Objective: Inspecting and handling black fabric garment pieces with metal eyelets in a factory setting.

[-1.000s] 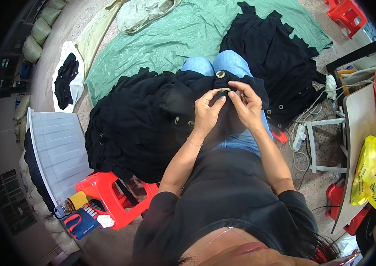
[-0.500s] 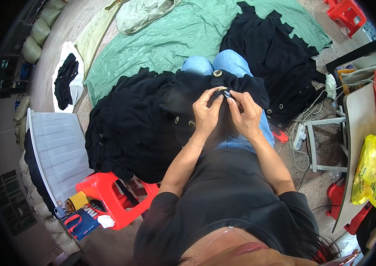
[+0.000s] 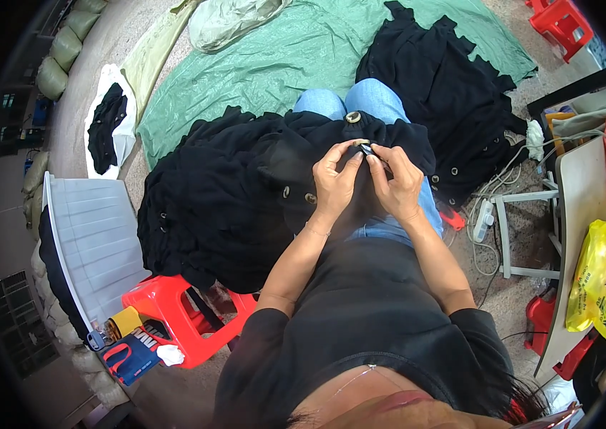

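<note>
Across my lap lies a black knit garment [image 3: 296, 161] with large ringed buttons. My left hand [image 3: 334, 179] is closed, thumb and fingers pinching the garment's edge beside a button [image 3: 362, 141]. Against that same spot my right hand [image 3: 397, 180] is also closed, its thumb and fingertips drawn together. A small shiny bit [image 3: 367, 149] shows between the two thumbs; what it is, I cannot make out. Just beyond my fingertips another button [image 3: 352, 117] faces up. Two more buttons lie left of my left hand.
A heap of black garments [image 3: 203, 207] spreads leftward by a red stool [image 3: 196, 322] and a grey plastic bin [image 3: 95, 243]. More black garments [image 3: 432, 93] lie on a green sheet [image 3: 246, 86]. To the right are cables, a power strip [image 3: 483, 220] and a table [image 3: 575, 214] with plastic bags.
Both hands keep their pinch at the button with hardly any movement. The whole view has shifted very slightly.
</note>
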Demonstrator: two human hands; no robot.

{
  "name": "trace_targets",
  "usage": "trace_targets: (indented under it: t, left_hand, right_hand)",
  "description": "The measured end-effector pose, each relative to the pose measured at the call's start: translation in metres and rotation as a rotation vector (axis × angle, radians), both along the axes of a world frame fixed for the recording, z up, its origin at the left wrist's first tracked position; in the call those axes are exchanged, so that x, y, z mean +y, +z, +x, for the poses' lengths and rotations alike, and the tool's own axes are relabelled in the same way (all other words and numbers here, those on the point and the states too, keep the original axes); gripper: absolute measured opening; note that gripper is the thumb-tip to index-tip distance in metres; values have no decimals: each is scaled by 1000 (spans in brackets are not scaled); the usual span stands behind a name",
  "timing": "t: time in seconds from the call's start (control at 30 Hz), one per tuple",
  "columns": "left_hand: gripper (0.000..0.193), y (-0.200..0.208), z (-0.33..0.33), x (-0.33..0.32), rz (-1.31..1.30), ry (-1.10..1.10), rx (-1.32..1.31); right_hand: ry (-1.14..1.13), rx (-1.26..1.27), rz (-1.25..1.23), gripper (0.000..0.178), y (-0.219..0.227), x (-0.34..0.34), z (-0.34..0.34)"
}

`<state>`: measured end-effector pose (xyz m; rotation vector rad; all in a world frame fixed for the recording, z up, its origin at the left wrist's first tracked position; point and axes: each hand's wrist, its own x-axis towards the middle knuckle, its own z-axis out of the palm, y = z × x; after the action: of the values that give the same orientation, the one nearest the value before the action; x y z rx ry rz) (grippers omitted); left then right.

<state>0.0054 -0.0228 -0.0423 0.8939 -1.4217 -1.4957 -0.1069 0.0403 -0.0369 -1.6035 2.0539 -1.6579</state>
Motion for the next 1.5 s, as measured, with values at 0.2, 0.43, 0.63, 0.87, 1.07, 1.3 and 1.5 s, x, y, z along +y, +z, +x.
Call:
trace_targets:
  t: [0.2, 0.43, 0.63, 0.87, 1.07, 1.3, 1.5]
  left_hand:
    - [18, 1, 0, 0, -35, -1, -41]
    - [19, -2, -1, 0, -40, 18, -69]
    - [19, -6, -3, -2, -29, 20, -49]
    - [21, 1, -4, 1, -323, -20, -215]
    - [21, 5, -11, -6, -325, -49, -240]
    - [18, -1, -7, -9, -118, -93, -130]
    - [22, 5, -8, -7, -319, -58, -243]
  right_hand:
    - [-12, 71, -29, 17, -5, -1, -1]
    - [-128, -639, -67, 16, -18, 0, 1]
    - [-38, -521, -68, 19, -11, 4, 4]
    - [95, -32, -80, 32, -1, -4, -10]
    - [-28, -888, -74, 9, -7, -12, -17]
    - [82, -850, 26, 14, 0, -4, -29]
    - [171, -178, -20, 35, 18, -3, -26]
